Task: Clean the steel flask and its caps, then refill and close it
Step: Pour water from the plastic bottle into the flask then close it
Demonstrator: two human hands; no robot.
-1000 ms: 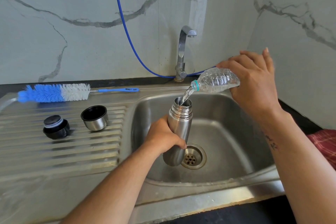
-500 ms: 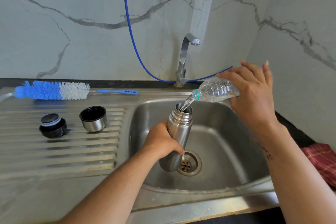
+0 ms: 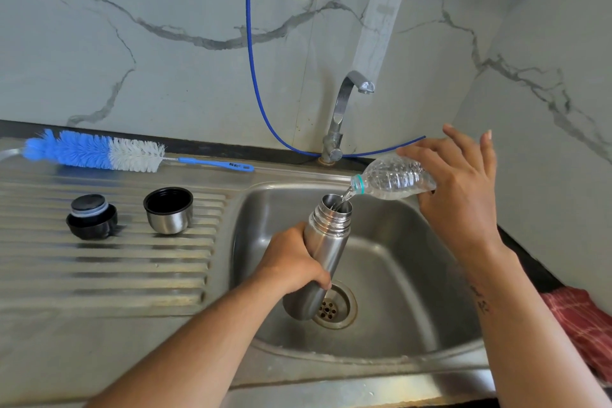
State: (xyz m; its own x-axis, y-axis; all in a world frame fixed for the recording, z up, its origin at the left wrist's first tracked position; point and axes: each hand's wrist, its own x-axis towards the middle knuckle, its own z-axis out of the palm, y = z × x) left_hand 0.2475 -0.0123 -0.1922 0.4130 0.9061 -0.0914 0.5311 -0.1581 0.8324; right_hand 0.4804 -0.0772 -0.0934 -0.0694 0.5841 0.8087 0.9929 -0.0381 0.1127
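The steel flask (image 3: 326, 242) stands open-mouthed and slightly tilted in the sink basin (image 3: 390, 278), beside the drain. My left hand (image 3: 291, 262) grips its middle. My right hand (image 3: 460, 189) holds a clear plastic water bottle (image 3: 394, 179) tipped sideways, and water runs from its neck into the flask's mouth. On the ribbed drainboard (image 3: 106, 272) to the left sit the black inner stopper (image 3: 91, 217) and the steel outer cap (image 3: 168, 210), which lies open side up.
A blue and white bottle brush (image 3: 96, 151) lies along the back of the drainboard. The tap (image 3: 344, 109) stands behind the sink, with a blue hose (image 3: 255, 76) hanging on the marble wall. A red checked cloth (image 3: 583, 325) lies at the right.
The view has tilted up a little, so everything sits lower in frame. Both hands, the flask and the bottle keep the same pose, with water still running.
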